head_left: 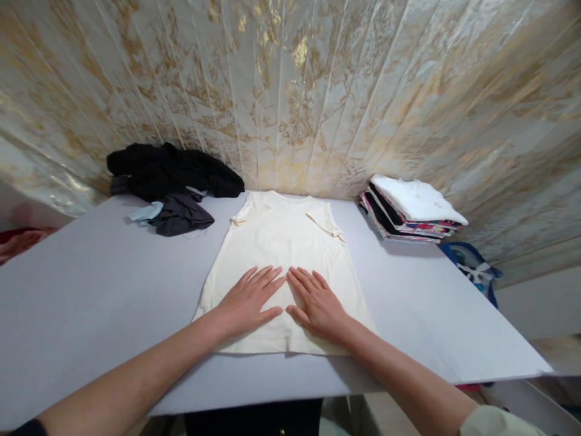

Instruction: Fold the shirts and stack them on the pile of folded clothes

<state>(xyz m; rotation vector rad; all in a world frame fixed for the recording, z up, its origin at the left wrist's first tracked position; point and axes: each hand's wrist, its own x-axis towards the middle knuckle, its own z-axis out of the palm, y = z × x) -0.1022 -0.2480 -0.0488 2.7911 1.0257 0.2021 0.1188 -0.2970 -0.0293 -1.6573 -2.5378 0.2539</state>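
A cream short-sleeved T-shirt point(290, 242) lies spread on the white table, its neck toward the curtain and its hem near the front edge. My left hand point(252, 300) rests flat on the lower part of the shirt, fingers outstretched and pointing forward. Beside it, my right hand point(318, 303) lies palm down on the same cloth, fingers extended. The fingertips of both hands come close together at the shirt's middle. Nothing is held in either hand. Slight wrinkles show at the shirt's right side, and both sleeves point outward.
A heap of black and dark grey clothes point(177, 175) lies at the back left of the table point(113, 290). At the back right stands a stack of folded garments point(413, 209), white on top. A patterned curtain point(281, 91) hangs behind. A blue bag-like item point(474, 266) sits beyond the right edge.
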